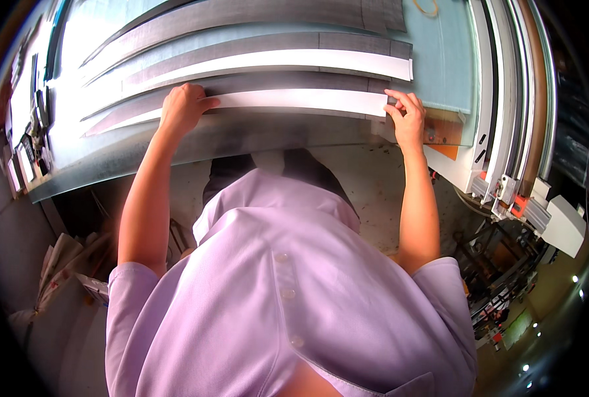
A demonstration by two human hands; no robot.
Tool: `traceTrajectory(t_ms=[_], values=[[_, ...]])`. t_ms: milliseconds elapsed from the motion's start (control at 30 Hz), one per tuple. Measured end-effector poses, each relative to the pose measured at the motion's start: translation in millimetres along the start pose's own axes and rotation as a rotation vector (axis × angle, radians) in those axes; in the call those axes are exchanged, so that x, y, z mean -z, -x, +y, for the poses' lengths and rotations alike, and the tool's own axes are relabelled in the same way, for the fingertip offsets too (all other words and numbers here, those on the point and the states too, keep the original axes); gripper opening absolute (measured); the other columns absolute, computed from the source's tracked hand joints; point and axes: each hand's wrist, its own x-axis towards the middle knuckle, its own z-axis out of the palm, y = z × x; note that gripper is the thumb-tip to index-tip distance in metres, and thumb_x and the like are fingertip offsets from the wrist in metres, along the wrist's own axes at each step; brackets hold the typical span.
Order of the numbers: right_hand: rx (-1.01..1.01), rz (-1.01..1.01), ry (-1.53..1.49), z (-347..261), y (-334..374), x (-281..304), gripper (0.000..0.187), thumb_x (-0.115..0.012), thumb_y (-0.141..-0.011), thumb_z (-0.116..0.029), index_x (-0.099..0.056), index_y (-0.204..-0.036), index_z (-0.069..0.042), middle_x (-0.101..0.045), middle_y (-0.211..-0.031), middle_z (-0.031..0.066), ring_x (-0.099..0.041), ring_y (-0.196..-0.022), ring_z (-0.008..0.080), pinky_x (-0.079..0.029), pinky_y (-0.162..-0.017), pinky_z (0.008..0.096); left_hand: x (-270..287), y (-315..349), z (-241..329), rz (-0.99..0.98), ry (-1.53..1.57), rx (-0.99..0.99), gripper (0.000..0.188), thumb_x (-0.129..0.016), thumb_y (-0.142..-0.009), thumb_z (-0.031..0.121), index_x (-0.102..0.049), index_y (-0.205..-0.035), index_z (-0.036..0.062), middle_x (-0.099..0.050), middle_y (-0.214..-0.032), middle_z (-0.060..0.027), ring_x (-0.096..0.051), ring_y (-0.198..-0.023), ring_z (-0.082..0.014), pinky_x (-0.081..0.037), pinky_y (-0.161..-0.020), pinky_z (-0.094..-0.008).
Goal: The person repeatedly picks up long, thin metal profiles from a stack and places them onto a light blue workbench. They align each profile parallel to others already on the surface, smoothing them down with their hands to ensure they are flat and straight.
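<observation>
A long white strip [301,99] lies lengthwise over a dark grey mesh-like strip [294,81] near the table's front edge. Toward its left part, my left hand [185,109] is closed on the white strip, thumb pointing right along it; the curled fingertips are partly hidden. At the strip's right end, my right hand [408,120] has thumb and index finger set at the corners, its other fingers bent. Farther back, a second white strip [294,59] rests on another dark strip [354,42]. A wider dark strip [261,14] lies beyond.
The pale table [440,66] has a metal rail [499,99] along its right side, with a white end piece [564,225]. A yellowish loop [427,6] lies at the back. Dark tools [40,132] line the left edge. A metal-framed rack [499,264] stands lower right.
</observation>
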Motion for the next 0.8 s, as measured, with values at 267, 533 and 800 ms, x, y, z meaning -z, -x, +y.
traceTrajectory(t_ms=[267,533,800], values=[[0.17,0.007,-0.086,-108.5,8.8,-43.8,0.043,-0.067,-0.081,0.004,-0.064,-0.123,-0.005,-0.063,-0.123,0.0108,-0.058,-0.118,0.0331,-0.047,-0.102,0.0439,-3.2,1.1,3.4,0.022,-0.015,0.027,0.037,-0.076,-0.081,0.04,-0.072,-0.077,0.0039,-0.068,-0.073,-0.0181,-0.067,-0.077,-0.0387,-0.051,-0.071,-0.0464],[0.349,-0.3,0.158,-149.2,42.6,-84.6,0.082,-0.072,-0.088,-0.037,-0.038,-0.15,0.004,-0.033,-0.16,0.0204,-0.03,-0.149,0.0353,-0.024,-0.124,0.0449,-2.1,3.9,4.3,0.019,0.004,0.025,0.037,-0.076,-0.081,0.04,-0.072,-0.078,0.0039,-0.069,-0.076,-0.0181,-0.067,-0.078,-0.0389,-0.051,-0.072,-0.0471],[0.105,-0.135,0.442,-56.4,59.5,-15.4,0.066,-0.063,-0.096,-0.032,-0.042,-0.148,0.002,-0.035,-0.159,0.0211,-0.033,-0.148,0.0364,-0.026,-0.122,0.0474,-18.4,16.9,14.2,0.067,-0.092,-0.007,0.038,-0.074,-0.084,0.042,-0.07,-0.075,0.0048,-0.068,-0.071,-0.0185,-0.069,-0.074,-0.0371,-0.051,-0.068,-0.0478]])
